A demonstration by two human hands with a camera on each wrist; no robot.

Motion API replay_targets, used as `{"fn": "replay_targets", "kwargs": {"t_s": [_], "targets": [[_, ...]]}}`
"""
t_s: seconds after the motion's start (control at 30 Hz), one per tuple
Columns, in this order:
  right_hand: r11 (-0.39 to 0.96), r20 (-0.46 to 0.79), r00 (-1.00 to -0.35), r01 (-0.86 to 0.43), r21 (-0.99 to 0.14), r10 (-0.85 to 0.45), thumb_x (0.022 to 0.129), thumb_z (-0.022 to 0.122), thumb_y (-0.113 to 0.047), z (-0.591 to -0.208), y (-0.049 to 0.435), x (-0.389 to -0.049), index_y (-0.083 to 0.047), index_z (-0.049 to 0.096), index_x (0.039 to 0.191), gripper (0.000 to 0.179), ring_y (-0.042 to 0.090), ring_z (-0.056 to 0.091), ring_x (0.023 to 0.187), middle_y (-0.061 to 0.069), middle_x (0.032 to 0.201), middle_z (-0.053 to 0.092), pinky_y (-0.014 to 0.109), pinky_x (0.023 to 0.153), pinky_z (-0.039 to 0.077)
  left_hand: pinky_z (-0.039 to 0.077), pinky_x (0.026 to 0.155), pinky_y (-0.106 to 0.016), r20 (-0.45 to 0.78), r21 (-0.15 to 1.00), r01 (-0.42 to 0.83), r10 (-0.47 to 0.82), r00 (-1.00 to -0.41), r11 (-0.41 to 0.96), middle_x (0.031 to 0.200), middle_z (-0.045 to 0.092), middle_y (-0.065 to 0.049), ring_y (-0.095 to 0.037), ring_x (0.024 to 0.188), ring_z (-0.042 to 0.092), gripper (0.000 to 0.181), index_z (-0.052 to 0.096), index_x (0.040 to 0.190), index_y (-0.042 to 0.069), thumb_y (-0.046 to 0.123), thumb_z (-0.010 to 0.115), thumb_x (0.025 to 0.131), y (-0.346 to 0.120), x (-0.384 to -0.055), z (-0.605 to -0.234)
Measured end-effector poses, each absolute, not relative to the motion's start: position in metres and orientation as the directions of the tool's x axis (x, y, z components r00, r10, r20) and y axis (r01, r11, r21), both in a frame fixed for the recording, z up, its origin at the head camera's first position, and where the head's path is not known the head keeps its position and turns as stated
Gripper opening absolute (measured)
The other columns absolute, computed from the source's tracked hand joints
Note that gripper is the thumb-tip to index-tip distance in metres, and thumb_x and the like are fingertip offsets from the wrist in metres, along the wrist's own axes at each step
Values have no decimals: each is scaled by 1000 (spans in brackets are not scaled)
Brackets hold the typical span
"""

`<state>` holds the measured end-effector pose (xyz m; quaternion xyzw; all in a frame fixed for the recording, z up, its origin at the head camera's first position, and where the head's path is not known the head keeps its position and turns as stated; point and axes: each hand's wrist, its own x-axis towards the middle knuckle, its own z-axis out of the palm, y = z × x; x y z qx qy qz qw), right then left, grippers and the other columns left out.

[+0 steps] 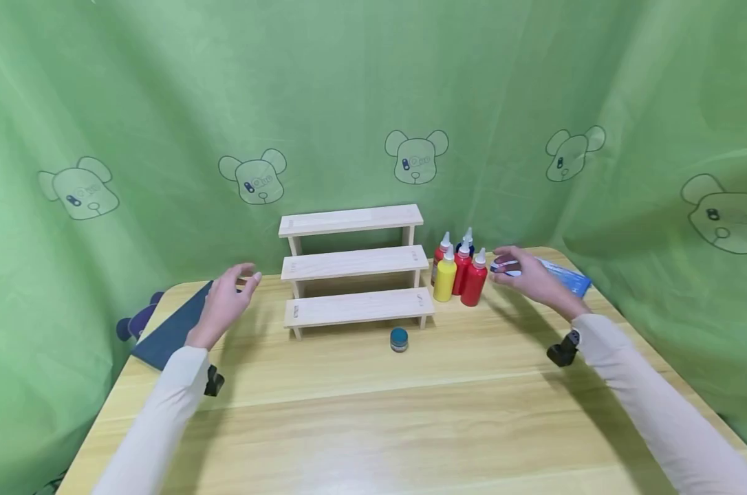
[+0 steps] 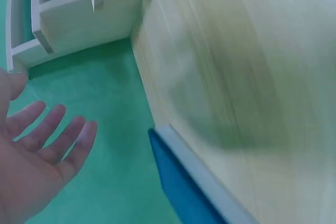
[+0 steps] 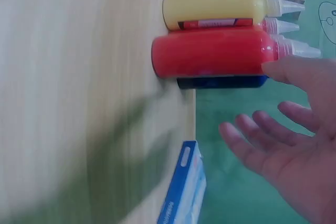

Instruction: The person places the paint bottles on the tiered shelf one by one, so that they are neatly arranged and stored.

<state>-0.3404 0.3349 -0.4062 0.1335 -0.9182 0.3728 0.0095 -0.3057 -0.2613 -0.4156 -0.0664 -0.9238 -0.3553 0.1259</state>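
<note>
Head view: the red bottle (image 1: 474,284) is being approached by the right hand (image 1: 525,275), fingers spread and nothing held, just right of the bottle cluster at the table's (image 1: 373,412) back right. A yellow bottle (image 1: 444,278) is standing touching it, beside the three-tier wooden shelf (image 1: 355,265). A blue box (image 1: 565,277) is lying behind the hand. The left hand (image 1: 228,299) is being held open over a dark blue board (image 1: 172,330). A small teal jar (image 1: 399,339) is sitting before the shelf.
</note>
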Motion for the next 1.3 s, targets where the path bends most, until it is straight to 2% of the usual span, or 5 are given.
{"fn": "replay_targets", "kwargs": {"t_s": [0.3,0.63,0.87,1.1,1.3], "targets": [[608,90,-960,-238,-758,-263,100,71,-9,-416,328,-342,12,48,143,54,45,61,122,33,139,57,8,85,51,65,88,-38,188,859,180,33,-982,480,141,57,-31,-48,122,62,46,50,148,-5,22,52,112,-247,-312,-420],[565,70,-979,-169,-808,-192,99,75,-22,-431,322,-344,8,50,142,58,38,62,119,31,137,59,12,86,53,61,99,-37,31,980,39,41,-999,196,142,55,-33,-25,111,71,50,42,153,-8,20,49,113,-231,-314,-410],[524,49,-985,-129,-842,-163,98,77,-28,-437,321,-338,5,52,142,60,25,67,109,29,139,58,37,92,64,55,108,-30,-96,992,-91,59,-994,84,148,50,-27,-18,114,66,52,37,158,-5,18,48,113,-227,-322,-402],[541,113,-985,-167,-824,-131,98,77,-31,-446,320,-342,2,53,145,63,25,64,115,26,140,59,13,86,54,53,111,-29,-173,984,-176,119,-978,-16,142,48,-21,-8,98,67,56,27,160,-10,6,48,111,-225,-332,-395],[531,143,-985,-172,-830,-96,96,79,-29,-445,318,-336,3,57,140,58,14,67,102,27,135,62,18,82,60,52,111,-28,-212,976,-217,146,-966,-16,159,37,-27,-5,96,66,54,29,160,-9,5,47,111,-224,-338,-393]]}}
